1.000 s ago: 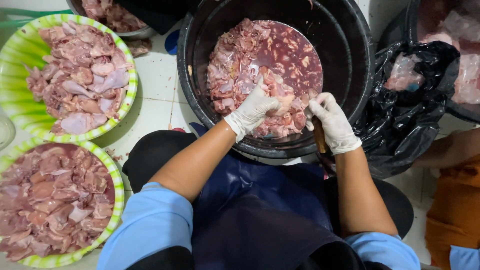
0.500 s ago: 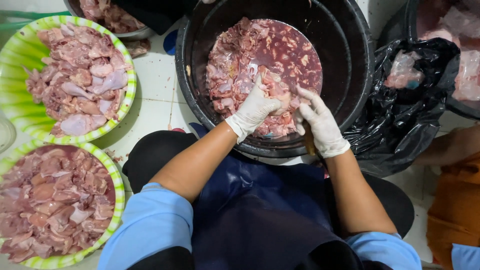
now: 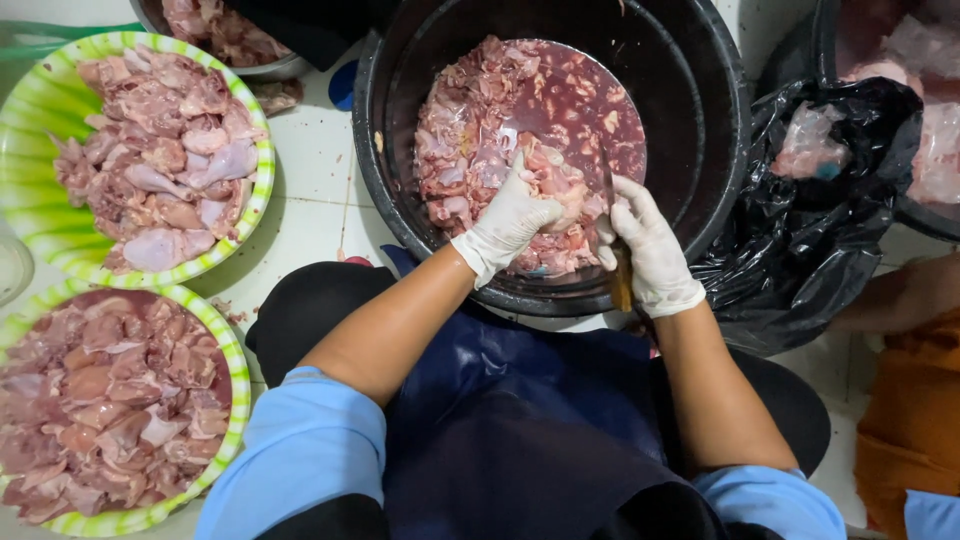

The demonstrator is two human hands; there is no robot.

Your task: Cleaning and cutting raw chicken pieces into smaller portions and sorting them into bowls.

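Gloved left hand [image 3: 510, 222] is being closed over a meat piece [image 3: 558, 190] in the black tub [image 3: 720, 140]; right hand [image 3: 648, 245] is being wrapped around a knife [image 3: 620, 275]. Two green bowls [image 3: 262, 150] [image 3: 236, 370] are being kept heaped beside; much meat is being left in the tub.

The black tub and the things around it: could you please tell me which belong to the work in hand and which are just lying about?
In use:
- left hand gripping a meat piece
- right hand holding a knife
- black tub

Lying about:
- two green bowls of meat
- black bag
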